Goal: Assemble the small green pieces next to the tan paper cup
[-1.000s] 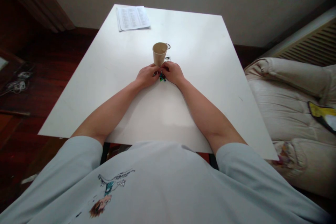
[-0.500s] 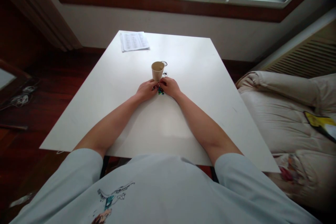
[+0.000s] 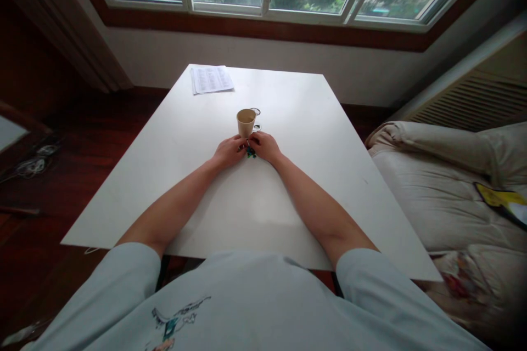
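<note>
My left hand [image 3: 230, 151] and my right hand [image 3: 264, 146] rest close together on a white table [image 3: 255, 230], fingertips nearly meeting. The fingers of both are bent inward and pinched; what they hold is too small and too hidden to name. Small dark blue and green pieces [image 3: 251, 152] lie just below the fingertips, partly covered by the hands. Right behind the hands a pale paper cup [image 3: 246, 123] stands upright with its mouth up. Beside it on the right is a small ring-shaped item [image 3: 257, 128], and a thin dark ring [image 3: 256, 111] shows behind the cup.
Printed sheets [image 3: 211, 79] lie stacked at the table's far left corner. Past the far edge are a wall and a window [image 3: 263, 11]. A beige sofa [image 3: 411, 175] with a yellow and black item [image 3: 502, 200] stands to the right. Cables [image 3: 35, 164] lie on the floor at left.
The camera has tilted up slightly, so the table and hands sit lower in the picture. Both hands stay at the small pieces with only slight finger movement; the cup stays upright.
</note>
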Action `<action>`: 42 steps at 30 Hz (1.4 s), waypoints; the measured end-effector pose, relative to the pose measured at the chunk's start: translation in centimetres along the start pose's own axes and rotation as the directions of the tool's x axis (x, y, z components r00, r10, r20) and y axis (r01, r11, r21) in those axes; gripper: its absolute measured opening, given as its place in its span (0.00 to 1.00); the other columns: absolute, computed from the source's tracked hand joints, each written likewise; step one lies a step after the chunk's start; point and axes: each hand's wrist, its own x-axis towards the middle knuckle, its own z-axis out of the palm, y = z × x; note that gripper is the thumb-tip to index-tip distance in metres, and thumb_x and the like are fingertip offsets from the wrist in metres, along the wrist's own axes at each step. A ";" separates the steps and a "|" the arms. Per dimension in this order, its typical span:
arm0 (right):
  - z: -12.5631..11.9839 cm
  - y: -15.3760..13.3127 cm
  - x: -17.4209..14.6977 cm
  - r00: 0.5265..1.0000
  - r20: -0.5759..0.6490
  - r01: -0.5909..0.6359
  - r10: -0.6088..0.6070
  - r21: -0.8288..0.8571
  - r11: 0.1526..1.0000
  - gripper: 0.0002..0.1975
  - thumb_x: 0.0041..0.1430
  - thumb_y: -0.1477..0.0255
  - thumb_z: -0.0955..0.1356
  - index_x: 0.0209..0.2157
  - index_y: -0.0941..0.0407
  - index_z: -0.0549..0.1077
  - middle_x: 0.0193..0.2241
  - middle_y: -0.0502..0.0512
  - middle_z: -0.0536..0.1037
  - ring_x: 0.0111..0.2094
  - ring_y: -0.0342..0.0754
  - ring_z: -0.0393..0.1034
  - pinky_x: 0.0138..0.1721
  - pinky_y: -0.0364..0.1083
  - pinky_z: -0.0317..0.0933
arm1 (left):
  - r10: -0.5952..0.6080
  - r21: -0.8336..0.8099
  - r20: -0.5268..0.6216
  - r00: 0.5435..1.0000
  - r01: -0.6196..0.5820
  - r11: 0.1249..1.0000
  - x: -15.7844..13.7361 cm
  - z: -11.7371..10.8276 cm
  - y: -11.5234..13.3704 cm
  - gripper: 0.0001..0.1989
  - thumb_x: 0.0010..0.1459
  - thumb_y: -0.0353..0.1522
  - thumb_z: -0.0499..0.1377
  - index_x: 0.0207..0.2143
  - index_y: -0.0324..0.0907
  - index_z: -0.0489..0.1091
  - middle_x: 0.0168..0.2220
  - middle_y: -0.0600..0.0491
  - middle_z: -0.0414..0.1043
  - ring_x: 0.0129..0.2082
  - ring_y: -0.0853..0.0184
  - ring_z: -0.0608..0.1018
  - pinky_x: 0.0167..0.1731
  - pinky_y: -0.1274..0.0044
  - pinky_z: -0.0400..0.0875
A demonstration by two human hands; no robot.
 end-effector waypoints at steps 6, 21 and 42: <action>0.1 0.2 0.0 1.000 0.006 0.001 -0.001 -0.013 1.000 0.09 0.72 0.69 0.69 0.44 0.54 0.84 0.43 0.57 0.84 0.42 0.51 0.75 0.44 0.47 0.62 | 0.003 0.003 0.011 1.000 -0.003 1.000 -0.1 -0.4 0.3 0.13 0.71 0.36 0.60 0.50 0.49 0.84 0.52 0.48 0.83 0.45 0.58 0.85 0.46 0.69 0.76; -1.2 0.2 0.0 0.989 0.104 0.104 -0.103 0.000 0.995 0.10 0.66 0.75 0.69 0.44 0.55 0.85 0.44 0.57 0.83 0.43 0.51 0.74 0.45 0.45 0.64 | -0.007 0.016 0.027 1.000 0.007 1.000 -0.2 -0.9 0.9 0.13 0.70 0.35 0.61 0.51 0.51 0.85 0.53 0.49 0.83 0.48 0.57 0.86 0.48 0.70 0.78; -3.6 0.3 0.4 0.965 0.226 0.132 -0.135 0.029 0.991 0.11 0.67 0.77 0.70 0.46 0.56 0.85 0.40 0.56 0.84 0.37 0.47 0.72 0.43 0.43 0.61 | -0.074 -0.044 -0.044 0.996 0.072 0.996 -0.1 -0.7 0.5 0.10 0.74 0.37 0.61 0.47 0.49 0.83 0.52 0.48 0.83 0.46 0.59 0.84 0.48 0.69 0.77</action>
